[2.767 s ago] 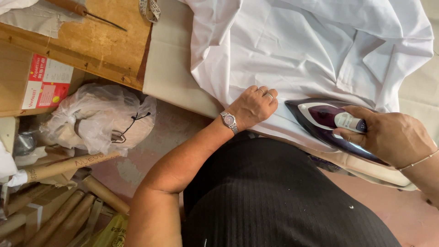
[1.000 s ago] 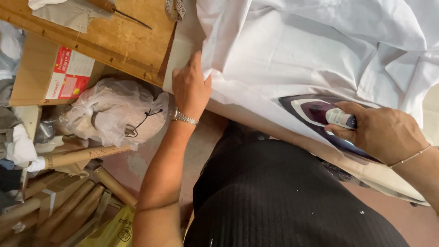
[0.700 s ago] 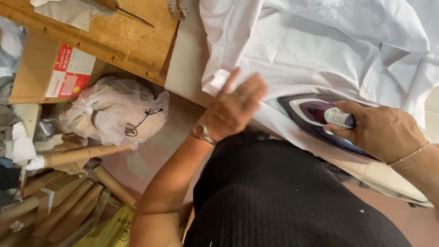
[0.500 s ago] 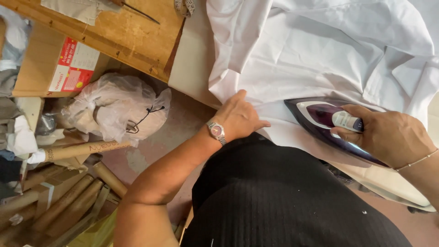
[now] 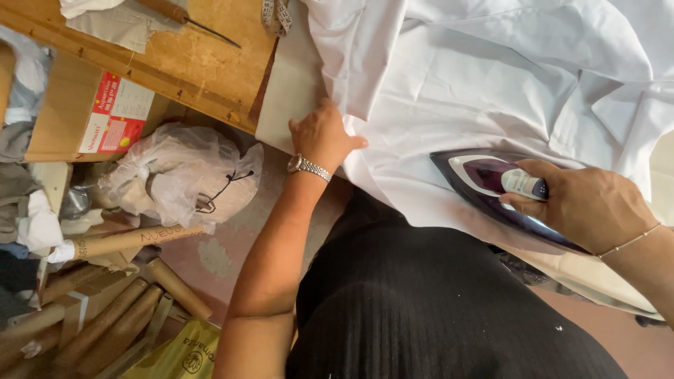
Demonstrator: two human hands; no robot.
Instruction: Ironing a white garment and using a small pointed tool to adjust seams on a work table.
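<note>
Padded bench (image 5: pixel 288 91) carries a white shirt (image 5: pixel 491 84); the left hand (image 5: pixel 319 137) presses its edge flat, keeping cloth taut, while the right hand (image 5: pixel 590 207) grips the iron (image 5: pixel 491 186) resting on it.

Garment (image 5: pixel 491 84) spread over the counter (image 5: pixel 291 91), covering its middle and right. Iron (image 5: pixel 491 182) on the garment's near edge, right of centre, gripped from above by the right hand (image 5: pixel 586 207). Left hand (image 5: pixel 321 135) flat at the garment's left edge, where cloth meets bare counter. Left of the counter — a wooden board (image 5: pixel 182 49), a measuring tape (image 5: pixel 275 12) draped at its far right corner. Below the board, a cardboard box (image 5: pixel 91 112); nearer, a plastic bag (image 5: pixel 182 175) on the floor. Cardboard tubes (image 5: pixel 105 309) lie at the near left — below the bag.
</note>
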